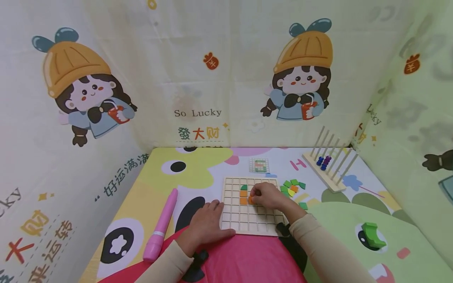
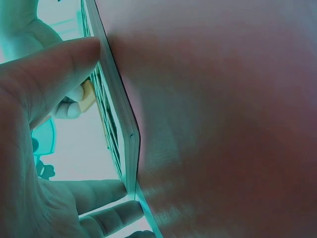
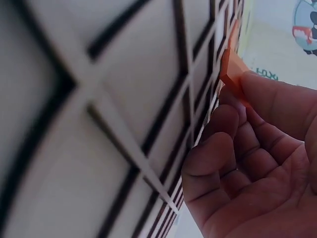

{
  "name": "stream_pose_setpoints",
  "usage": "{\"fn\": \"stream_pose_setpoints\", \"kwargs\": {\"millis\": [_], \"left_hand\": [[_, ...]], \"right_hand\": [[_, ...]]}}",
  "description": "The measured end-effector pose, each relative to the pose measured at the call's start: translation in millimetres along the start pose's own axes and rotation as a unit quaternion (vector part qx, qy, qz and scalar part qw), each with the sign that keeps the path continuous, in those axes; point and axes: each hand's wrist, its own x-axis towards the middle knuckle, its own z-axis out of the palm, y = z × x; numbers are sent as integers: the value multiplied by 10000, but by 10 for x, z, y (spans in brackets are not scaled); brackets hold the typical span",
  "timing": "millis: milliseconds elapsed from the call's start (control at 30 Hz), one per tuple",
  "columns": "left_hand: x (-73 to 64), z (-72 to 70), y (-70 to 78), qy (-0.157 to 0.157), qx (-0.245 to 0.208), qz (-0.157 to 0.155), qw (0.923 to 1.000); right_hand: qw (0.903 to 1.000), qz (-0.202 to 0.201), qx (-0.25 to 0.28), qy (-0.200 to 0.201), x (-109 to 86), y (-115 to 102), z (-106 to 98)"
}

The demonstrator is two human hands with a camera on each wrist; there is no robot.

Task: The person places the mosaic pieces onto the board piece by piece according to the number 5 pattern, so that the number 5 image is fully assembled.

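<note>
Pinching an orange tile (image 3: pixel 231 72) between thumb and curled fingers of the right hand (image 1: pixel 267 196), near the middle of the wooden board (image 1: pixel 233 220), just right of two other orange tiles (image 1: pixel 243 193). Spreading the left hand (image 1: pixel 208 222) around the near left corner, touching the left edge with nearly straight fingers and the near edge with the thumb.
</note>
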Motion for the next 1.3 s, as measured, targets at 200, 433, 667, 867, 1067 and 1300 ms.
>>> {"fn": "stream_pose_setpoints", "kwargs": {"millis": [200,433,667,867,1067,1300], "left_hand": [[4,5,25,-38,6,-5,10000],[-6,23,40,-17,-58,-29,10000],[-8,76,52,-56,-108,-23,9999],[-9,61,55,14,-101,-20,9999],[32,74,31,29,-2,-10,10000],[16,13,12,-7,-68,-56,10000]], "right_hand": [[10000,52,-72,11,-21,22,25],[9996,44,-292,-32,-17,-4,44],[9986,83,-532,7,-53,-1,65],[9982,-41,-604,40,-42,-6,79],[9983,-21,-577,-2,-52,-13,-1],[9989,-150,-440,63,-102,60,-175]]}}
